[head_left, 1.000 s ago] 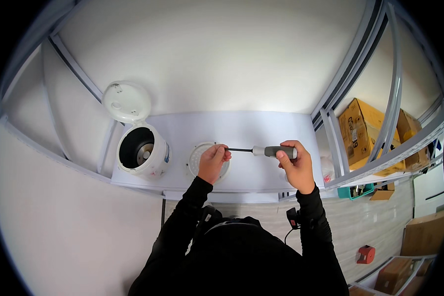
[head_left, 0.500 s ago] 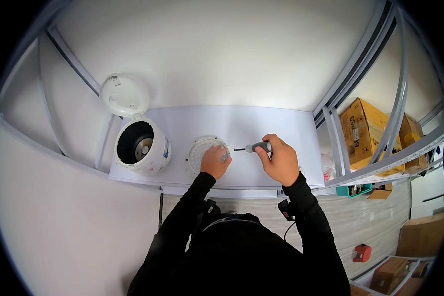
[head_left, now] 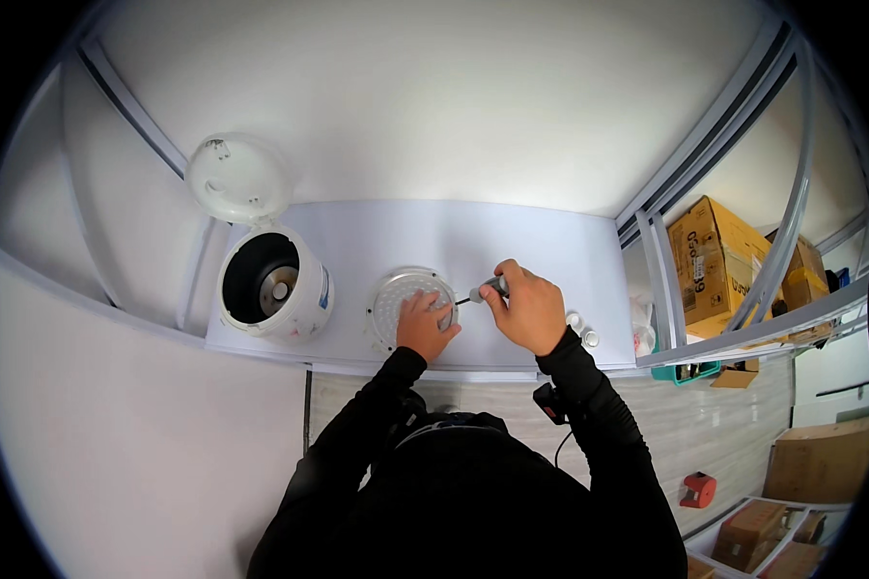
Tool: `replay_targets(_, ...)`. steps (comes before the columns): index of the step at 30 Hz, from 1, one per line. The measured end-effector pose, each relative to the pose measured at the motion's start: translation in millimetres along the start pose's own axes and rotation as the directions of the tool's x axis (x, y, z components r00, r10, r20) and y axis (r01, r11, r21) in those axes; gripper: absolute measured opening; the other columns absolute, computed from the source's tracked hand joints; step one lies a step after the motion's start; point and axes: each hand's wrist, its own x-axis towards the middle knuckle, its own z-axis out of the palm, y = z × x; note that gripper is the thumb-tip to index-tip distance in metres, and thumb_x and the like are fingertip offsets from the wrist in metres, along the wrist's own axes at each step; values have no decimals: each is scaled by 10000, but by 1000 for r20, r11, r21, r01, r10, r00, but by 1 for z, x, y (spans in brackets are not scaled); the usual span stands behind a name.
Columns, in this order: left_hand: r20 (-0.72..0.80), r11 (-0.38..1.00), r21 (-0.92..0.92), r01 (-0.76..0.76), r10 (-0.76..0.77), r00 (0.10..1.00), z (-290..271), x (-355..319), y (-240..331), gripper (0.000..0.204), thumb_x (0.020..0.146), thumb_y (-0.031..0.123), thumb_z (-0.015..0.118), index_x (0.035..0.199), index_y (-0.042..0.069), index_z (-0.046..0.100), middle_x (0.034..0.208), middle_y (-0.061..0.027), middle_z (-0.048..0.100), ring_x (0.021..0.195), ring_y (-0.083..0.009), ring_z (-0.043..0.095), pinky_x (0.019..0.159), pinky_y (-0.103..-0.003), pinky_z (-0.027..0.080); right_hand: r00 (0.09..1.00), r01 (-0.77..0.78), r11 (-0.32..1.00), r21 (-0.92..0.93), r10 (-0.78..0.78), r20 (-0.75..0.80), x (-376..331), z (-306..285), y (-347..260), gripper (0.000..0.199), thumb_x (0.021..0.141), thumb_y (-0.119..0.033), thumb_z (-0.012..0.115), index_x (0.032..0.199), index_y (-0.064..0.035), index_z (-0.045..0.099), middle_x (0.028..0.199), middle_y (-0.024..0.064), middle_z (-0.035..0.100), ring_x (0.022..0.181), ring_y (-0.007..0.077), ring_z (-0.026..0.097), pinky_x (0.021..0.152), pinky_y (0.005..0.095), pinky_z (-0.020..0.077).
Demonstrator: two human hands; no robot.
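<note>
A round, pale disc with a dimpled or perforated middle and a metal rim lies flat on the white table. My left hand rests on its right half, fingers spread, covering part of it. My right hand grips a screwdriver with a grey handle and dark shaft. The shaft points left, and its tip is at the disc's right edge, by my left fingertips; whether it touches a screw is too small to tell. To the left stands a white rice cooker, its lid swung up and no inner pot inside.
Small white round pieces sit on the table beside my right wrist. Grey frame posts border the table's right side. Beyond them are a yellow-brown carton, a teal basket and a red object on the floor.
My right hand has moved left with the screwdriver, bringing its tip to the disc's edge. My left fingers have spread over the disc. White pieces by my right wrist show more fully.
</note>
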Motion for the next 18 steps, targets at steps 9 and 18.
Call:
replay_targets(9,59,1000,-20,-12,13,998,-9,-1,1,511,779,421,847,1229,194,763,1447,-116,585,1422,-447,431,1184,-615,301,1000,8,1000,-19,-8,7,3,6,-1,279,898,-269,753,1006,-65,597,764,135,695,636,362,693,549,463,526)
replay_targets(18,64,999,-25,-20,21,998,-7,-1,-3,512,785,427,843,1234,193,765,1458,-117,579,1433,-439,415,1186,-597,300,999,2,1000,-23,-1,34,7,5,-4,279,895,-271,759,1005,-68,603,764,124,709,643,339,704,552,435,528)
